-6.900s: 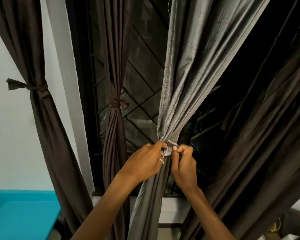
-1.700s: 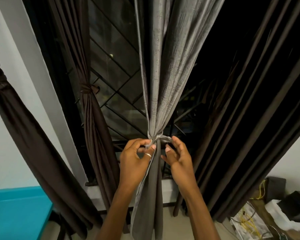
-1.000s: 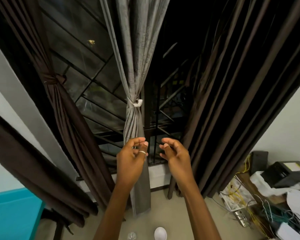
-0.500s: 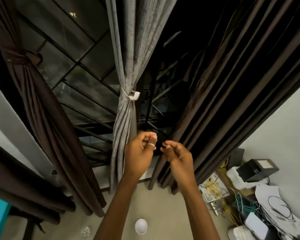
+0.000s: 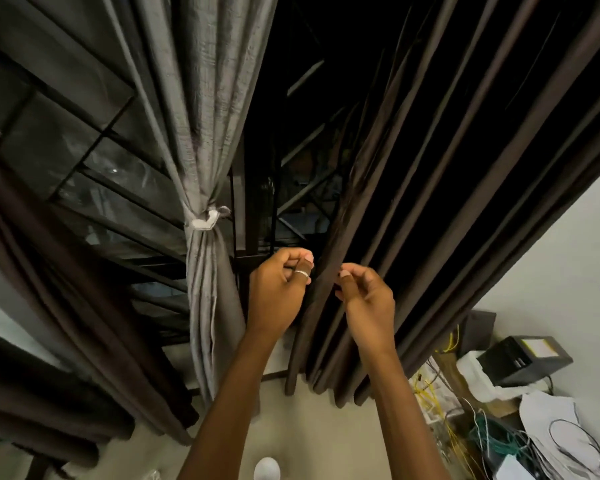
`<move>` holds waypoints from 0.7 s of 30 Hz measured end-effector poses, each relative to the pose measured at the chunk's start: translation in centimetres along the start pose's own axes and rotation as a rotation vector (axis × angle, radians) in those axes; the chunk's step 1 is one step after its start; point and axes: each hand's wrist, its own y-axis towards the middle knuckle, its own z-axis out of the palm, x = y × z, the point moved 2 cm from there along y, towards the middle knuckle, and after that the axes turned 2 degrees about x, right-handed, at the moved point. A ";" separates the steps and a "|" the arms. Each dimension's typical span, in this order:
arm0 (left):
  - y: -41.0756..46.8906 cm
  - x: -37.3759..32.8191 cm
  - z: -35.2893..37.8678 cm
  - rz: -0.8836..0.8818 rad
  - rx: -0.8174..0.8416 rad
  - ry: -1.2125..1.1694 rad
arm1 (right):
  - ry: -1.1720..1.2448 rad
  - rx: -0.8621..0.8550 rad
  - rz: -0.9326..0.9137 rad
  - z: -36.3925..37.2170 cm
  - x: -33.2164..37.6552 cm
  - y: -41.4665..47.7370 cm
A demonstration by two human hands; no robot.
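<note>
A grey curtain (image 5: 205, 133) hangs left of centre, gathered by a pale tie (image 5: 203, 221) knotted round it. To its right hangs a wide dark brown curtain (image 5: 430, 202), loose and untied. My left hand (image 5: 278, 292), with a ring on one finger, is raised at the brown curtain's left edge, its fingers curled on nothing. My right hand (image 5: 368, 299) is just to the right, in front of a brown fold, fingers curled too. I cannot tell whether its fingertips touch the fold.
A dark window with a metal grille (image 5: 118, 209) lies behind the curtains. Another brown curtain (image 5: 66, 306) hangs at the left. On the floor at the lower right lie tangled wires (image 5: 482, 427), papers and a black box (image 5: 523, 358). A small white round object (image 5: 266, 469) lies on the floor below.
Both hands let go of the tied grey curtain, dropped, then moved right and up to the brown curtain's edge. The view has swung right.
</note>
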 end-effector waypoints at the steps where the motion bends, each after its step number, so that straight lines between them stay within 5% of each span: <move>1: 0.1 -0.4 0.9 0.013 -0.018 0.009 | -0.006 -0.004 -0.018 -0.8 0.1 0.8; 14: -1.5 -2.9 7.7 -0.019 -0.269 0.018 | -0.174 -0.047 -0.448 -2.8 10.6 10.4; 21: -2.7 -4.2 6.5 0.007 -0.329 0.063 | -0.271 -0.052 -0.546 -0.7 9.1 11.8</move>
